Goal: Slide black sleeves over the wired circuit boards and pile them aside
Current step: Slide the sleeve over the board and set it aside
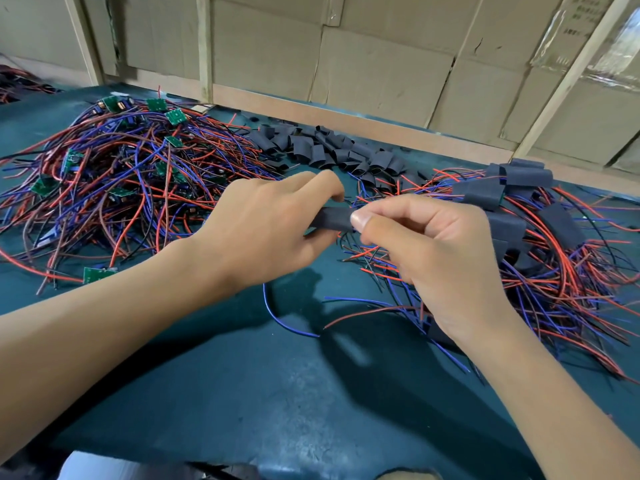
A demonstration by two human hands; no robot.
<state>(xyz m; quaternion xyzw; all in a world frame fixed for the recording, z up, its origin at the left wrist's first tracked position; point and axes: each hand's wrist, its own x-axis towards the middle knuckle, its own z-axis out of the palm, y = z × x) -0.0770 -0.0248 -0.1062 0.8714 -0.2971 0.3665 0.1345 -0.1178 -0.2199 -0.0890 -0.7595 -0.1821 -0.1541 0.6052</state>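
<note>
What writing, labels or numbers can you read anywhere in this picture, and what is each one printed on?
None can be read.
Printed lines on the cardboard panel at the top right: dark characters, too blurred and small to read.
Green circuit boards in the wire pile: any markings too small to tell.
Black sleeve held between the left hand and right hand: no print visible.
</note>
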